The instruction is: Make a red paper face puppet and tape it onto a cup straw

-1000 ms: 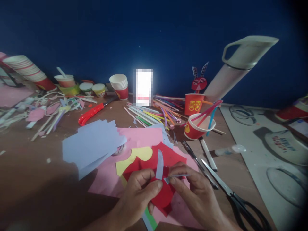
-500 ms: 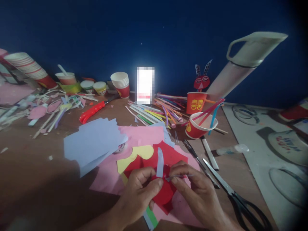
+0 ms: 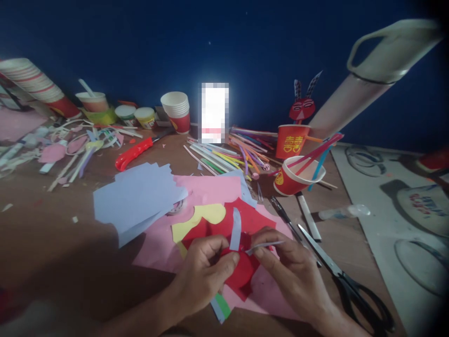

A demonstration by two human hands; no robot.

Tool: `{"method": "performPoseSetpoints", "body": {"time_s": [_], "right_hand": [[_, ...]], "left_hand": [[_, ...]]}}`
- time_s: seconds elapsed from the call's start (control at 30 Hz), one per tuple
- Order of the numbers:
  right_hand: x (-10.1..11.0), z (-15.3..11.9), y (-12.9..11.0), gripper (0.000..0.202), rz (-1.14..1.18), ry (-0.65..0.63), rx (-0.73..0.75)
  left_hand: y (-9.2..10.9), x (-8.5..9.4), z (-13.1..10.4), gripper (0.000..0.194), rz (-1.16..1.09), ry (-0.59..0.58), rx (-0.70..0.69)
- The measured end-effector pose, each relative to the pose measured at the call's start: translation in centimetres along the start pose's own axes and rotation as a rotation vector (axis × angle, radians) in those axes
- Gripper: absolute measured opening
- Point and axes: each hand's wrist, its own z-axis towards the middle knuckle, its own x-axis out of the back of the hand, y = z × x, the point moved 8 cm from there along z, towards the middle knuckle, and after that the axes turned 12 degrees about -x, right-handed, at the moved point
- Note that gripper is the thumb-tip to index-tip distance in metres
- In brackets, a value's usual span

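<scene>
My left hand [image 3: 206, 267] pinches a rounded red paper piece [image 3: 242, 267] between thumb and fingers. A pale blue paper strip [image 3: 236, 229] stands up from the top of that piece. A second pale strip [image 3: 268, 244] is pinched in my right hand [image 3: 287, 264], its inner end close to the top of the red piece; whether they touch I cannot tell. Below both hands are red paper [image 3: 254, 219], yellow paper [image 3: 210, 213] and pink paper [image 3: 206, 185]. A green and blue paper scrap [image 3: 220, 306] shows under my left hand.
Black-handled scissors [image 3: 345, 276] and a black pen [image 3: 286, 215] lie at the right. A red cup [image 3: 294, 180] holds straws. Blue paper sheets [image 3: 136, 199], a red-handled knife [image 3: 135, 153] and scattered straws [image 3: 217, 157] lie farther back, near stacked cups [image 3: 177, 112].
The camera view has shifted slightly. The strip in my right hand is tilted so that more of its face shows. Both hands keep their pinches.
</scene>
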Motion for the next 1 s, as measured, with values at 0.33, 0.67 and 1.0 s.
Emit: {"method": "performPoseSetpoints", "body": {"time_s": [0.33,0.67,1.0], "right_hand": [[-0.8,0.8,0.0,0.007,-0.018,-0.15,-0.186],[-0.7,0.7,0.6,0.008,-0.104,-0.094,-0.201],[-0.9,0.7,0.9,0.008,-0.018,-0.062,-0.242]], "left_hand": [[-0.6,-0.1,-0.5,0.025,0.054,-0.033,0.012],[-0.3,-0.3,-0.2,0.023,0.101,-0.075,-0.001],[-0.5,-0.4,-0.3,0.026,0.059,-0.058,0.011]]}}
